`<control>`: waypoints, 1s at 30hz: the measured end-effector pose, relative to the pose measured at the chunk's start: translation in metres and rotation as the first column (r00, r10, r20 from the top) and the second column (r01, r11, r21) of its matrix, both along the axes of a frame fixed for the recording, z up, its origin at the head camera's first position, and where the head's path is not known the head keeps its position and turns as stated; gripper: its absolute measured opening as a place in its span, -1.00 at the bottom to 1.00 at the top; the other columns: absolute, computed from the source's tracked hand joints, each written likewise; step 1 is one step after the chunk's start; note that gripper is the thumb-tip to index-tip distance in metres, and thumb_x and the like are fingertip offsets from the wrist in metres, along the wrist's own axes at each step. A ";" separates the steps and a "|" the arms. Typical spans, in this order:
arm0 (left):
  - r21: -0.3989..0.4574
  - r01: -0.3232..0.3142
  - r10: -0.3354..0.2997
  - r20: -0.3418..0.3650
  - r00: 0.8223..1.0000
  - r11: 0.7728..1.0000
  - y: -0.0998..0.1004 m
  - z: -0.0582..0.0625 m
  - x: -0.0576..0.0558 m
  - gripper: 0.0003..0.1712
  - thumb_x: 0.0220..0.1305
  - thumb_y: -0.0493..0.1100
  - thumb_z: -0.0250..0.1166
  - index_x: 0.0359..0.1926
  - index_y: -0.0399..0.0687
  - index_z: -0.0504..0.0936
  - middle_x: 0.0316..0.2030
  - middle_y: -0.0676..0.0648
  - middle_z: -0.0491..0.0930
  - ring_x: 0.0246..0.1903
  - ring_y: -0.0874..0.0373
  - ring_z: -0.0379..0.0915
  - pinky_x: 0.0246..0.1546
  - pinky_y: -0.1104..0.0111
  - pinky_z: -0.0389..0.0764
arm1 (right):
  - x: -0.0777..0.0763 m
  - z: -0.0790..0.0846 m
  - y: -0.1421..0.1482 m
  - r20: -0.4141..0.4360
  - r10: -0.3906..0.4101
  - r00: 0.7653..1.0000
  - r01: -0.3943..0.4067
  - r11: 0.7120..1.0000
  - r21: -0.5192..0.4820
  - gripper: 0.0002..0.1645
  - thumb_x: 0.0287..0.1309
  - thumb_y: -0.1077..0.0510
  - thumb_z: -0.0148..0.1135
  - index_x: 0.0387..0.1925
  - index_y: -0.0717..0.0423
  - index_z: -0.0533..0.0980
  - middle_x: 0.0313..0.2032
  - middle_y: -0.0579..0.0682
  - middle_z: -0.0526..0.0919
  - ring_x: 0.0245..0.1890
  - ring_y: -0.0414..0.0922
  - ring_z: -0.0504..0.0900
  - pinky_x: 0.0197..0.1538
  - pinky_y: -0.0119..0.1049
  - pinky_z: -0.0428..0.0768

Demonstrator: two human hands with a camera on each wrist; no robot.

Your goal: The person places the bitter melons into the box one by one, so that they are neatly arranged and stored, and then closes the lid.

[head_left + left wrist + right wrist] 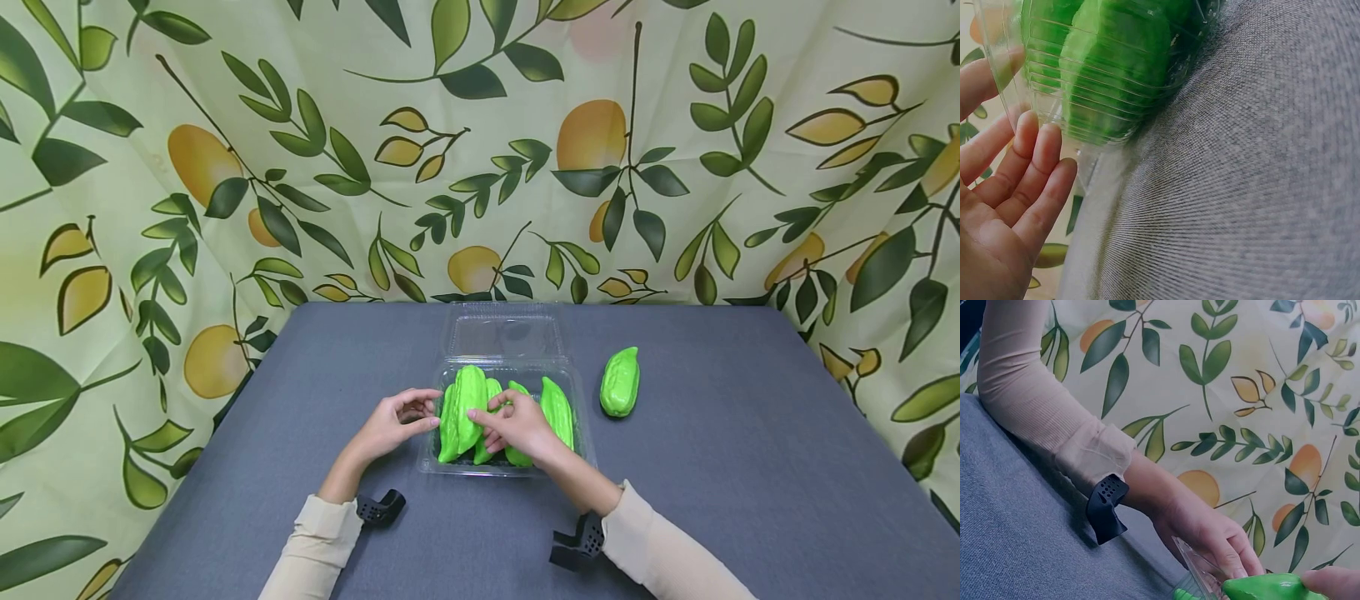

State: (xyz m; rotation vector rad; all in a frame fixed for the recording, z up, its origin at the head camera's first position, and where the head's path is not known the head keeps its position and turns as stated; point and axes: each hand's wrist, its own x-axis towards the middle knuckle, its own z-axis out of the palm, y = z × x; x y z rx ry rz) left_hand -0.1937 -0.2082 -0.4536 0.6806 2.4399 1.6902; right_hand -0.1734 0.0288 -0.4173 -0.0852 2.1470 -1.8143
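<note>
A clear plastic clamshell box (495, 472) holds several bright green, ridged bitter melons (556, 412). One bitter melon (472, 396) lies on top of others at the box's left side. My left hand (393, 422) is at the left wall, fingers loosely bent; in the left wrist view its fingertips (1050, 134) are right at the clear plastic. My right hand (521, 427) hangs over the middle of the box, its thumb overlapping the top melon. In the right wrist view a fingertip (1319, 581) meets the end of a green melon (1266, 587).
Another bitter melon (620, 383) lies on the grey tabletop (705, 467) to the right of the box. The box's lid (505, 333) is folded back toward the patterned curtain (517, 150). Black wrist mounts (381, 507) stick out below both hands.
</note>
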 end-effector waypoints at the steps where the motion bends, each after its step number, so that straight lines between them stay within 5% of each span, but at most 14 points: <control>1: 0.001 0.001 -0.001 -0.002 1.000 1.000 0.000 0.000 0.000 -0.52 0.19 -0.36 0.30 0.12 -0.49 0.47 -0.21 -0.38 0.53 -0.24 0.47 0.47 -0.11 0.61 0.59 | 0.000 -0.001 0.001 0.001 0.003 1.000 -0.003 1.000 -0.006 -0.50 0.16 0.08 0.32 -0.09 0.39 0.37 -0.58 0.04 0.63 -0.72 -0.25 0.58 -0.42 -0.15 0.74; 19: 0.003 0.008 -0.009 0.015 1.000 1.000 -0.001 0.000 -0.001 -0.51 0.21 -0.34 0.29 0.14 -0.49 0.46 -0.18 -0.42 0.52 -0.23 0.47 0.47 -0.09 0.59 0.59 | 0.001 0.003 0.024 -0.025 0.049 0.998 -0.050 0.997 -0.053 -0.69 0.27 0.19 0.15 -0.12 0.41 0.47 -0.43 0.14 0.69 -0.56 -0.24 0.61 -0.39 -0.35 0.69; 30: 0.007 0.005 -0.006 0.034 0.999 1.000 0.000 0.000 0.000 -0.50 0.19 -0.35 0.30 0.14 -0.48 0.46 -0.17 -0.43 0.52 -0.23 0.47 0.48 -0.09 0.60 0.58 | -0.001 0.011 0.044 -0.109 0.065 0.992 -0.070 0.996 -0.049 -0.62 0.29 0.26 0.09 -0.03 0.55 0.45 -0.26 0.43 0.67 -0.49 -0.25 0.65 -0.31 -0.33 0.71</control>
